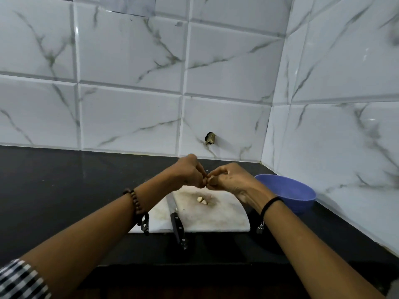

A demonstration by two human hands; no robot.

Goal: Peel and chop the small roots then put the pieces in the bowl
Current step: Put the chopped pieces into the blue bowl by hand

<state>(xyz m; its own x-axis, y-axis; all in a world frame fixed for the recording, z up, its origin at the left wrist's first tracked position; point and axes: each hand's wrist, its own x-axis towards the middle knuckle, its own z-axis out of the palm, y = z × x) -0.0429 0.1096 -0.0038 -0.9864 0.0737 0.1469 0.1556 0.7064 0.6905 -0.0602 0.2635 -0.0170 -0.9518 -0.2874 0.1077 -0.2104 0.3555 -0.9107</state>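
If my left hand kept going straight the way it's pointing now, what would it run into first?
The left hand points rightward at the small root it pinches, so it meets that first, with the right hand directly behind. Both seem at one depth, though that is hard to judge.

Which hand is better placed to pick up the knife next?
Left, probably: the black-handled knife lies at the white cutting board's left edge, nearer the left hand; the right hand holds the small brown root.
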